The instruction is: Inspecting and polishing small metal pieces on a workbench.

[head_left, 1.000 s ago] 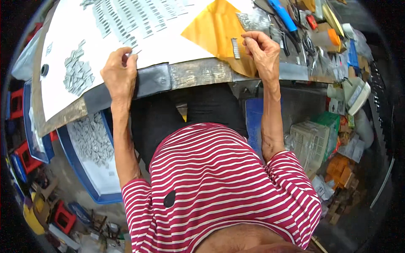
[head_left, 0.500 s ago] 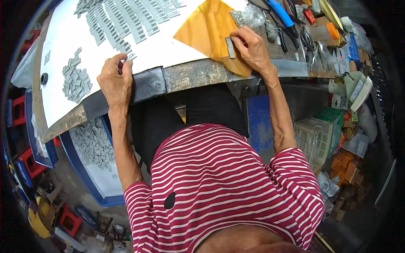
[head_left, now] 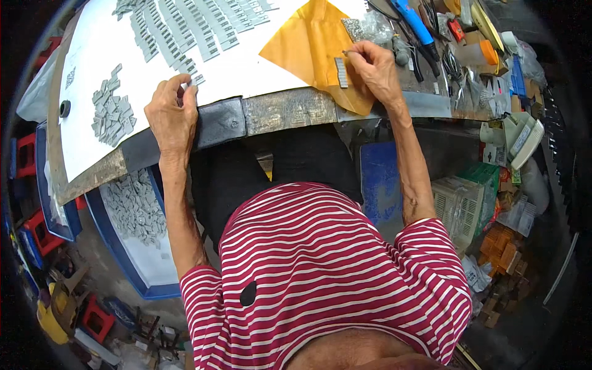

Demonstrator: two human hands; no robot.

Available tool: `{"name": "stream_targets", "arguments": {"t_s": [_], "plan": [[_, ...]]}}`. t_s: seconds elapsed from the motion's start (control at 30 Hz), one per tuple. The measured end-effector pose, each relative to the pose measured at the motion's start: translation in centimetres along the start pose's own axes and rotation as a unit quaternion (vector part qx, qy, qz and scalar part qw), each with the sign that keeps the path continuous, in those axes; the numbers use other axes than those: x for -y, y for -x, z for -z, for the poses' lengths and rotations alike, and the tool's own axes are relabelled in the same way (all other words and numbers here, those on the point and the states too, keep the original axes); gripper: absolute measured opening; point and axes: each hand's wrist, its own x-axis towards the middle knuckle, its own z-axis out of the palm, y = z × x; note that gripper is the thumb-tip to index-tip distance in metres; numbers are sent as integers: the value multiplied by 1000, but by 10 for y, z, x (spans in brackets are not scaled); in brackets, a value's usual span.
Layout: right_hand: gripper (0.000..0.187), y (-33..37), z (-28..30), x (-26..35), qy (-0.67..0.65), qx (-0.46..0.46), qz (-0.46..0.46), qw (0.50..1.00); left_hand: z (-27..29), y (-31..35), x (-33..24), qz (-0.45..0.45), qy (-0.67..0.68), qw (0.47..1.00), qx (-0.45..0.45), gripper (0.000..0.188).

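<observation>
My left hand [head_left: 171, 114] rests at the near edge of the white sheet, fingers curled. Its thumb and index fingertips meet the near end of a row of grey flat pieces [head_left: 185, 63]; whether a piece sits between them is hidden. Over the orange-yellow sheet [head_left: 296, 52], my right hand [head_left: 377, 73] pinches something tiny and dark at its fingertips, too small to name. Just below those fingertips a short grey ribbed strip [head_left: 341, 72] lies on that sheet. Beyond it is a small heap of tiny metal-coloured bits [head_left: 353, 28].
Several long rows of grey pieces [head_left: 206, 31] cover the far white sheet, with a loose pile [head_left: 112, 111] at left. A blue-handled tool [head_left: 412, 21], pliers and bags crowd the right. Below the table edge [head_left: 277, 113] stands a blue tray [head_left: 145, 290] of grey pieces.
My right hand has lifted off the grey ribbed strip and moved slightly up, now pinching something tiny. The strip stays on the orange-yellow sheet. My left hand has hardly moved.
</observation>
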Motion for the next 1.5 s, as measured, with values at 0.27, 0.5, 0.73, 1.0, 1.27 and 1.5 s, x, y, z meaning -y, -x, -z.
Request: {"name": "stream_targets", "arguments": {"t_s": [0.27,0.5,0.73,1.0,1.27,1.5], "plan": [[10,6,-20,49,-395,67,-183,898,0,2,-4,-16,-9,1000,-16,13],[10,6,-71,80,-499,182,-193,825,1,16,-44,19,209,978,-1,14],[10,11,-101,101,-505,211,-209,810,-5,17,-50,131,337,929,85,14],[14,16,-110,110,-315,179,-142,921,-1,19,-43,128,304,941,80,14],[10,18,-109,117,-196,154,-94,964,-1,20,-46,159,332,928,55,14],[10,14,-116,122,-237,190,-111,946,9,24,-38,67,210,975,34,12]]}}
